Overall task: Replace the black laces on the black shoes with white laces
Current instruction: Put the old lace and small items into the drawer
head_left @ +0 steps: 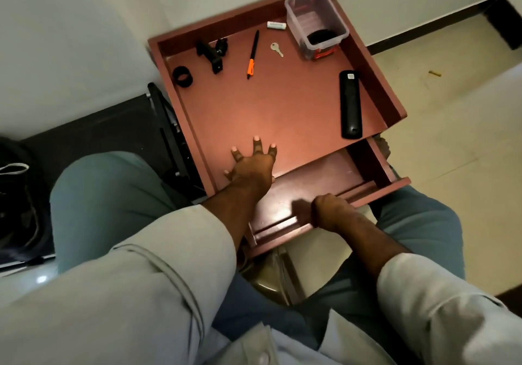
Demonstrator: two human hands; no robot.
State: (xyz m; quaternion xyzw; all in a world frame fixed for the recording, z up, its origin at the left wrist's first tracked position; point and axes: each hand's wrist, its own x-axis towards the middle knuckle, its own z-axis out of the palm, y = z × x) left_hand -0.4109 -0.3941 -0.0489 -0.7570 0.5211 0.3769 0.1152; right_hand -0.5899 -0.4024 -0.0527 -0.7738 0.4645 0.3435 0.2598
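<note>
Two hands [248,164] [329,212] at the drawer [310,192]: left fingers spread flat, right gripping its front; I'd pinch soft laces by tips

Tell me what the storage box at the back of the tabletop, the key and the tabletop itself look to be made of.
Storage box: clear plastic, glossy; you see its contents through the walls. Key: metal, pale silvery, dull sheen. Tabletop: reddish-brown, smooth, with a soft glare near the left hand; probably laminated or painted wood, though no grain shows to confirm it.
</note>
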